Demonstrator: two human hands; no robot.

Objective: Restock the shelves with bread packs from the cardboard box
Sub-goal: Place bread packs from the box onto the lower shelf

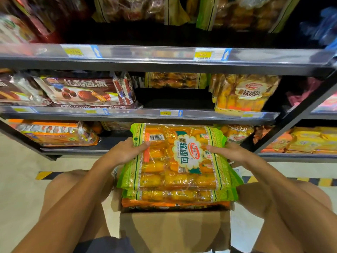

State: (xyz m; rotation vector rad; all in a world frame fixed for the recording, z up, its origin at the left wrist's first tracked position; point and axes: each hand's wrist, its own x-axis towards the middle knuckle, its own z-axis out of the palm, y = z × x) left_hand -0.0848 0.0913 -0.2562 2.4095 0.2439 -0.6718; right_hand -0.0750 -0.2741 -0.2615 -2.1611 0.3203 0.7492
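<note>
Gripping green bread pack (179,157), both hands' (127,150) fingertips hidden.

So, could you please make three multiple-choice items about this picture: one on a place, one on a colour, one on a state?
1. Where does the middle shelf have a free gap?
A. between the chocolate pie packs and the yellow bread pack
B. at its far left end
C. nowhere

2. What colour are the side bands of the top bread pack?
A. blue
B. green
C. red

3. How is the top bread pack held?
A. by the left hand only
B. by nobody
C. by the left hand and the right hand, one at each side

Answers: 1 A, a dark gap shows there. 2 B, the edges are bright green. 3 C, thumbs lie on top at both sides, above the cardboard box.
</note>
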